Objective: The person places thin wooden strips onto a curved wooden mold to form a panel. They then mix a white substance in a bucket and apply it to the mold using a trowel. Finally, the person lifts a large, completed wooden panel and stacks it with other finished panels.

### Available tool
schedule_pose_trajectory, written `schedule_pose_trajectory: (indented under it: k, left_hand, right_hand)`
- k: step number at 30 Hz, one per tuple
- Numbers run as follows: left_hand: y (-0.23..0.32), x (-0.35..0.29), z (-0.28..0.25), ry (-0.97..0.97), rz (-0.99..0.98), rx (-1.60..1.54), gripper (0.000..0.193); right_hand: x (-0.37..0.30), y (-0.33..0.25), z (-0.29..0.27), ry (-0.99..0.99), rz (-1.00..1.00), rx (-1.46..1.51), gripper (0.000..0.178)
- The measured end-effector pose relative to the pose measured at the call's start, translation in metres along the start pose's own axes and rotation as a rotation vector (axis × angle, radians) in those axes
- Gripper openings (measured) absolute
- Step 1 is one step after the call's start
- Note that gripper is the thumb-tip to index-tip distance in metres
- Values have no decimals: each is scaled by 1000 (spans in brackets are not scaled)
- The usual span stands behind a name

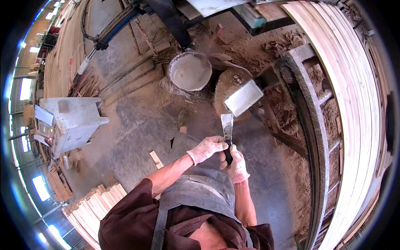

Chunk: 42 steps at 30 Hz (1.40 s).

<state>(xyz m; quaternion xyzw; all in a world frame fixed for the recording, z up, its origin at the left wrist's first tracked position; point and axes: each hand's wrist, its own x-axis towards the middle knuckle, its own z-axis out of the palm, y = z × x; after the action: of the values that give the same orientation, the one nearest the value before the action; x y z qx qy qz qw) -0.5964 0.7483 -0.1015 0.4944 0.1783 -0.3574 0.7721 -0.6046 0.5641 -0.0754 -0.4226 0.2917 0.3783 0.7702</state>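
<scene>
A putty knife (227,123) with a broad pale-smeared blade and a dark handle is held in front of my body, blade pointing away from me. My right hand (237,166), in a whitish knit glove, is wrapped round the handle. My left hand (207,150), gloved alike, closes its fingertips on the knife where blade meets handle. Just beyond the blade tip, a white rectangular box-like container (243,98) rests at a tilt over a round, dusty brown surface (223,89). Left of it stands a round bucket (189,73) coated and partly filled with white material.
Long pale boards (346,83) lie along a metal frame (306,96) on the right. A grey control cabinet (75,123) stands at left, with stacked wood strips (93,204) at lower left. Dark machine legs (173,21) rise ahead; sawdust covers the ground beneath.
</scene>
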Motion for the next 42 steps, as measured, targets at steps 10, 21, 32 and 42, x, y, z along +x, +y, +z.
schedule_pose_trajectory:
  k: [10,21,32,42]
  left_hand:
    - [-53,-73,-319,508,202,1011,28]
    - [-12,-61,-351,603,-390,79,42]
    - [21,-53,-381,563,-423,275,51]
    - [-24,-70,-387,553,-403,108,46]
  right_hand:
    - [131,55,96,322,-88,-619,34]
    - [153,56,29,1040,-517,-705,39]
    - [146,52,62,1034,-22,-1071,58]
    - [60,34,66,954,-281,-905,51]
